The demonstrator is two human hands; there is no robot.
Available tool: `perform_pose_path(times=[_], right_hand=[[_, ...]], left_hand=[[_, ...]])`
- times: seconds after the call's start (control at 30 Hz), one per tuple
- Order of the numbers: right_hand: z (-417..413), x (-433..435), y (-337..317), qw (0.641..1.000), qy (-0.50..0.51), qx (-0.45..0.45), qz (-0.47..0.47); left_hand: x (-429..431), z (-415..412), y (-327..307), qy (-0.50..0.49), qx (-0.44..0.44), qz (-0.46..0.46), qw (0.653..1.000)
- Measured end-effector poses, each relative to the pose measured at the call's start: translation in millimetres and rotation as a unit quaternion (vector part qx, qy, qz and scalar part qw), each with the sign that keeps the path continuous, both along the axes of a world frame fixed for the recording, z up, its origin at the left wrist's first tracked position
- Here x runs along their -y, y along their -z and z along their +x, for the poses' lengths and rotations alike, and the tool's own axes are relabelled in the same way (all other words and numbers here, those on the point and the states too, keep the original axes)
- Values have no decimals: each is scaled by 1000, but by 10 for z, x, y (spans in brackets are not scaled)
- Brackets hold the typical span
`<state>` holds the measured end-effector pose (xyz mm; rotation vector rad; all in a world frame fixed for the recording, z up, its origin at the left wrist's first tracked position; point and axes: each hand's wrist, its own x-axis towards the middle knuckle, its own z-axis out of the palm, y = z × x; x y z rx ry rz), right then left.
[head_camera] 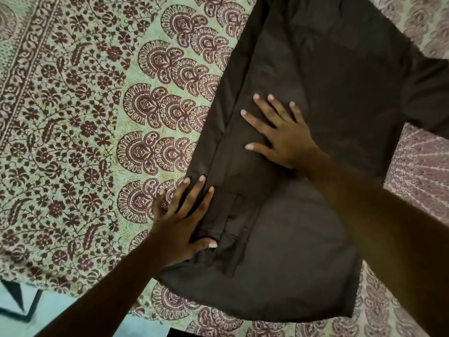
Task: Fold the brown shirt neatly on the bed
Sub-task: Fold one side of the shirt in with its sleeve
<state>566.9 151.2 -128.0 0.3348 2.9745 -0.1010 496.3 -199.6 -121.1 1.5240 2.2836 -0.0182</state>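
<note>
Left hand (178, 221) flat and open, fingers straight and spread, gripping nothing; laid across the left edge of the shirt (328, 69), with thumb and two fingertips on the cloth and the outer fingers on the sheet (85, 117) just beside it. Right hand (284, 139) likewise open, palm down, all five fingers fanned out and pressed onto the middle of the shirt, holding nothing. Right forearm (369, 215) reaching in from the lower right, crossing over the near part of the cloth.

Between the hands, a long folded strip: left side of the shirt turned in over the body, its crease running from the far end down toward the left thumb, seams and a hem showing near that thumb. Dark brown, spread flat on the bed (418, 171), lengthwise away from the viewer and tilted to the right; near end roughly square, close to the front edge. One sleeve (427, 93) sticking out sideways on the right, not folded in, lying on the sheet.

Under everything, pale green sheet printed with maroon flowers, vines and fan-shaped paisleys, a banded border along the far left. At the lower left corner, past the sheet's edge, pale floor (60, 310) with dark lines on it
</note>
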Motion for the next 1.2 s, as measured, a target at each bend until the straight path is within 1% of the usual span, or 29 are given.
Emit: perform_pose_path(times=[0.1, 0.2, 0.27, 0.33, 0.4, 0.47, 0.6, 0.67, 0.8, 0.83, 0.9, 0.93, 0.97, 1.0, 1.07, 1.1, 1.13, 1.2], right_hand=[[-158, -181, 0, 1000, 8, 5, -4], [-150, -200, 14, 1000, -6, 8, -13], [-133, -185, 20, 1000, -2, 5, -18], [-119, -163, 28, 1000, 6, -3, -21], [-116, -164, 39, 1000, 10, -18, -13], [-110, -194, 54, 1000, 2, -28, -4], [-133, -459, 68, 999, -4, -35, 7], [-191, -658, 51, 999, 28, -32, -6], [-367, -1030, 38, 989, 142, 0, -26], [-416, -1070, 19, 984, 174, -3, -23], [-517, -1066, -45, 976, 216, -38, -19], [-544, -1014, -90, 975, 210, -65, -18], [-569, -939, -130, 980, 177, -86, -15], [-579, -841, -154, 988, 119, -96, -13], [-598, -653, -119, 997, -12, -80, -11], [-615, -597, -70, 997, -48, -63, -8], [-670, -593, -9, 997, -60, -49, -6], [-846, -699, 93, 999, -39, -37, -1]], left_hand=[[-25, 20, -80, -20, 9, 24, 999], [-348, -39, -211, -50, -10, 130, 990], [-777, -157, -248, -71, -22, 173, 982], [-1208, -329, -202, -68, -46, 155, 984], [-1450, -507, -73, -55, -70, 104, 991], [-1469, -599, 71, -46, -84, 74, 993], [-1435, -618, 147, -23, -99, 70, 992], [-1440, -631, 139, -21, -99, 69, 992], [-1458, -636, 137, -21, -97, 76, 992], [-1468, -641, 133, -21, -95, 75, 992], [-1486, -661, 130, -22, -91, 71, 993], [-1488, -664, 130, -21, -90, 69, 993], [-1490, -672, 135, -22, -88, 68, 994], [-1492, -680, 141, -22, -87, 70, 994], [-1492, -693, 151, -23, -84, 73, 994], [-1494, -689, 151, -23, -83, 76, 993], [-1496, -690, 154, -25, -82, 78, 993], [-1501, -699, 160, -27, -79, 77, 994]])
